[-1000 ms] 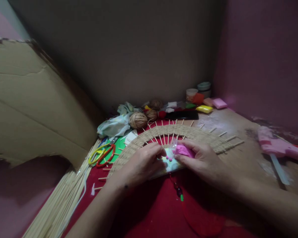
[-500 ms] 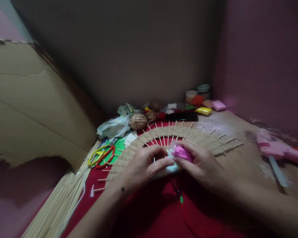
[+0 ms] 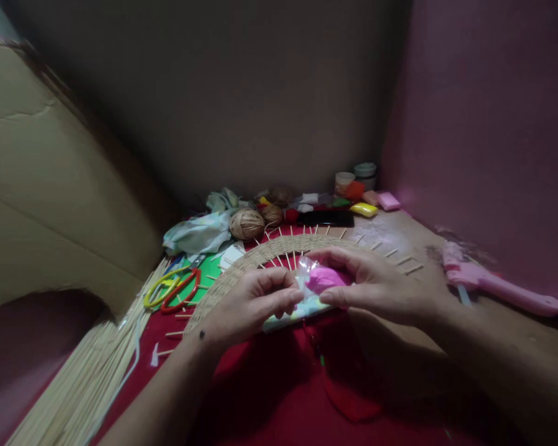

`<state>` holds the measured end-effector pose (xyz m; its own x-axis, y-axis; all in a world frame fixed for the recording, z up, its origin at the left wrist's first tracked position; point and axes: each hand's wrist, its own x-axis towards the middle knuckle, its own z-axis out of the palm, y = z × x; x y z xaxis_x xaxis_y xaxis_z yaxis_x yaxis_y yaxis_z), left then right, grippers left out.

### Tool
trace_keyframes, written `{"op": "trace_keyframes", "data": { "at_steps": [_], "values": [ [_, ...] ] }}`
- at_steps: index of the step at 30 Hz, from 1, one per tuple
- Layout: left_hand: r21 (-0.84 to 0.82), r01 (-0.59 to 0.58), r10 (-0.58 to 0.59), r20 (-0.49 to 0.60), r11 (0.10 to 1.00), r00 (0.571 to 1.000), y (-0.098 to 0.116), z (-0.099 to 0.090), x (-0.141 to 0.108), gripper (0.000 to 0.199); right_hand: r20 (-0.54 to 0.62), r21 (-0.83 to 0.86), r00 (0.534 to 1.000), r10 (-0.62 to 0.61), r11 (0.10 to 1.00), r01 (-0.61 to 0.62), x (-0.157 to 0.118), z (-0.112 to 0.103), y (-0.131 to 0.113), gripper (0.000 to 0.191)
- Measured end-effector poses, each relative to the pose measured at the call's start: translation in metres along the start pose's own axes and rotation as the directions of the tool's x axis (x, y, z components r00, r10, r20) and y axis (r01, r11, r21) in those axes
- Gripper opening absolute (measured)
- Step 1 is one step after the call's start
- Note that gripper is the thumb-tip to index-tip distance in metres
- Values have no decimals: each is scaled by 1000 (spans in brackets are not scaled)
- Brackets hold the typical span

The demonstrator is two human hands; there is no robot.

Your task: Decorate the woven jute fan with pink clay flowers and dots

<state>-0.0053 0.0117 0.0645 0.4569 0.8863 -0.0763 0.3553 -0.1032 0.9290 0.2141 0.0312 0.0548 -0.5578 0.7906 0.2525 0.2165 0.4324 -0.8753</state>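
My right hand [image 3: 365,282] holds a lump of bright pink modelling clay [image 3: 325,280], fingers over the top and thumb beneath. A clear plastic wrapper [image 3: 307,265] sticks up at the clay's left side. My left hand [image 3: 267,297] is closed in a pinch just left of the clay; whatever lies between its fingertips is hidden. Beneath both hands is a pale blue patterned strip [image 3: 288,317], partly covered. Behind them curves a half-ring of woven twine [image 3: 242,271] on thin sticks, which poke out beyond its outer edge.
Scissors [image 3: 195,282] with yellow and red handles lie left, near a bundle of thin sticks [image 3: 79,378]. Twine balls [image 3: 246,224], a black phone [image 3: 326,219] and small clay packets [image 3: 363,210] line the back. A pink glue gun [image 3: 493,279] lies right. Cardboard [image 3: 51,204] stands left.
The view has shifted, so the table things sit further left. The left fingertips have drawn slightly away from the pink clay, and more of the patterned strip shows.
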Motion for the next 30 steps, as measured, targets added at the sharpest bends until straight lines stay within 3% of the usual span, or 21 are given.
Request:
{"op": "trace_keyframes", "data": {
  "at_steps": [4, 7, 13, 18, 21, 23, 24, 27, 30],
  "values": [
    [33, -7, 14, -192, 999, 981, -3, -10, 2, 27, 108, -258, 990, 86, 965, -56, -13, -22, -12, 26],
    [49, 13, 0, -267, 999, 964, -6, -16, 5, 31, 166, -442, 980, 106, 897, -22, -33, -23, -9, 23],
    [122, -18, 47, -239, 992, 970, -7, -13, 8, 32, 131, -645, 986, 101, 764, 7, -55, -16, 5, 31],
    [184, 8, 36, -236, 983, 971, -7, -11, 8, 30, 176, -649, 982, 68, 758, 64, -53, -36, -7, 37],
    [159, 17, 30, -284, 987, 958, -15, -17, 11, 28, 156, -678, 986, 62, 732, 61, -34, -59, -9, 29],
    [113, 28, 12, -342, 993, 940, -22, -22, 13, 28, 85, -774, 988, 129, 634, -16, -8, -78, -4, 21],
    [96, 32, 6, -368, 995, 930, -24, -23, 14, 29, 20, -824, 974, 224, 555, -110, 9, -88, 1, 17],
    [111, 14, 33, -419, 994, 908, -29, -28, 16, 30, -112, -855, 948, 298, 457, -245, 59, -119, 23, 13],
    [184, -17, 102, -458, 983, 883, -29, -30, 15, 30, -189, -852, 894, 406, 385, -355, 96, -143, 48, 25]
  ]
}}
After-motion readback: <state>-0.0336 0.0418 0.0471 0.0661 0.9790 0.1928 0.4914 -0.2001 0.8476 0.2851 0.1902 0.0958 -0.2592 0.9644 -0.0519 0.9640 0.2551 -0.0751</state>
